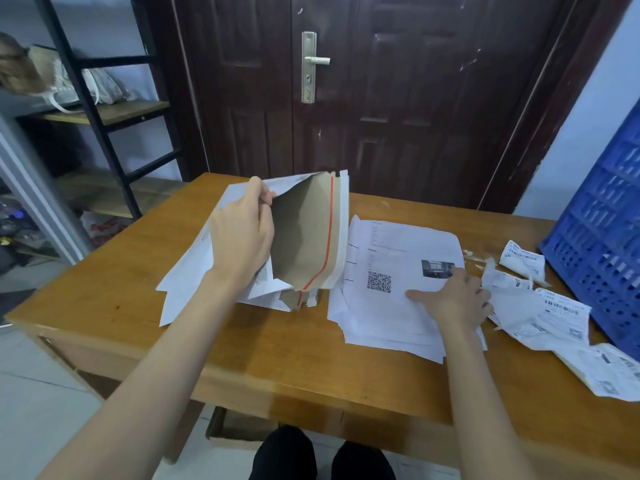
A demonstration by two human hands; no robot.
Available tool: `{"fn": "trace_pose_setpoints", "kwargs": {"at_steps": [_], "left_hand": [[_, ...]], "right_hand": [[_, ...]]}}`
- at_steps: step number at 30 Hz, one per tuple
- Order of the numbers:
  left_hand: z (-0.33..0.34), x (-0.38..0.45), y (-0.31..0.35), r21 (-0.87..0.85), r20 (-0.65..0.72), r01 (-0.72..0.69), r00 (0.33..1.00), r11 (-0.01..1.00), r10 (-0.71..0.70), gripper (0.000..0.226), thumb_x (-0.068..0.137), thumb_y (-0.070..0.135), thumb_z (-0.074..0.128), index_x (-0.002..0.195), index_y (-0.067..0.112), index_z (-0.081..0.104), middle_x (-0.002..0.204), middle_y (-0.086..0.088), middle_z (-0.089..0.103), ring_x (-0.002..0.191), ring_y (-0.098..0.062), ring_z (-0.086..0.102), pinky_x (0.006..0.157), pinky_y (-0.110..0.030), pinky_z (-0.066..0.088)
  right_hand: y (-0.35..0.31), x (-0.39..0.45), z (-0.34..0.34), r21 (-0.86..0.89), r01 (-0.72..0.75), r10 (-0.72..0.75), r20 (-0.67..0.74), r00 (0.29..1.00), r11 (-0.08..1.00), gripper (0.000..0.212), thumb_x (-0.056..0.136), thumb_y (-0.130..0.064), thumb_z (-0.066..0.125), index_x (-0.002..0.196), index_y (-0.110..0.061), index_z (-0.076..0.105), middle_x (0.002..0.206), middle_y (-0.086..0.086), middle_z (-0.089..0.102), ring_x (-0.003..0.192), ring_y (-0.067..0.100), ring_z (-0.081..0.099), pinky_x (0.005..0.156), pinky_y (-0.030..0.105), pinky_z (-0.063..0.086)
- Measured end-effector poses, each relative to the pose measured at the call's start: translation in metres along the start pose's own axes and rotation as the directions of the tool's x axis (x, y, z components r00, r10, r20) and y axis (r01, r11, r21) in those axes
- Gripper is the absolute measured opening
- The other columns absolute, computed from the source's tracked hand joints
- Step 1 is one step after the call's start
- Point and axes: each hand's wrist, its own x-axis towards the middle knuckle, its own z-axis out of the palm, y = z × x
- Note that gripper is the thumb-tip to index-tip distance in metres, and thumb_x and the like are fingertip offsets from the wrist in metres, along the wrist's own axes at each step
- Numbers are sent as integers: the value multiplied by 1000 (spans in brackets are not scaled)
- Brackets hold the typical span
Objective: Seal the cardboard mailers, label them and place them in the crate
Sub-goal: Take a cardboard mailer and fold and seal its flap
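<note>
A white cardboard mailer with a brown inside and a red tear strip is lifted off a pile of mailers on the wooden table. My left hand grips its open flap at the top edge. My right hand rests with spread fingers on a stack of printed sheets, the top one showing a QR code and a small photo. The blue plastic crate stands tilted at the table's right edge.
Strips of shipping labels and torn backing paper lie between the sheets and the crate. A dark door closes off the far side of the table. A black ladder shelf stands at the left. My feet show under the table's near edge.
</note>
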Motion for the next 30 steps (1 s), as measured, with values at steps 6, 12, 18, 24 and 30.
{"fn": "trace_pose_setpoints", "kwargs": {"at_steps": [6, 12, 18, 24, 30], "left_hand": [[10, -11, -18, 55, 122, 4, 992, 998, -11, 14, 92, 20, 31, 90, 18, 45, 88, -5, 71, 52, -15, 51, 47, -24, 34], [17, -13, -24, 66, 155, 20, 987, 998, -30, 11, 94, 21, 33, 91, 22, 43, 92, -6, 71, 53, -14, 54, 50, -34, 49], [17, -13, -21, 66, 174, 4, 985, 998, -16, 14, 92, 26, 30, 91, 23, 43, 95, -6, 72, 54, -15, 55, 48, -24, 38], [20, -14, -24, 92, 182, 22, 983, 995, -39, 13, 95, 12, 43, 91, 23, 41, 92, -4, 72, 50, -12, 49, 47, -24, 35], [23, -14, -23, 102, 215, 40, 975, 994, -61, 14, 97, 14, 43, 91, 26, 38, 98, -3, 71, 58, -14, 55, 50, -23, 36]], "right_hand": [[-3, 0, 1, 44, 30, -24, -137, 990, 999, 93, 62, -33, 86, 138, -14, 35, 144, 15, 34, 126, 37, 33, 102, 44, 28], [-1, 0, 3, 88, 35, -19, -173, 985, 995, 95, 69, -17, 80, 146, -16, 24, 135, 14, 50, 121, 38, 37, 99, 43, 28], [-5, -2, -3, 125, 93, -72, -161, 984, 988, 99, 69, -18, 82, 147, -22, 21, 147, 10, 36, 123, 39, 44, 95, 48, 40], [2, 6, -13, 444, 30, -25, -18, 1000, 896, 97, 67, -6, 82, 146, -12, 26, 140, 14, 45, 122, 37, 48, 92, 45, 44], [9, 9, -7, 673, -131, 18, 172, 985, 728, 59, 73, -13, 77, 126, -10, 51, 117, 12, 62, 96, 30, 60, 77, 36, 50]]}}
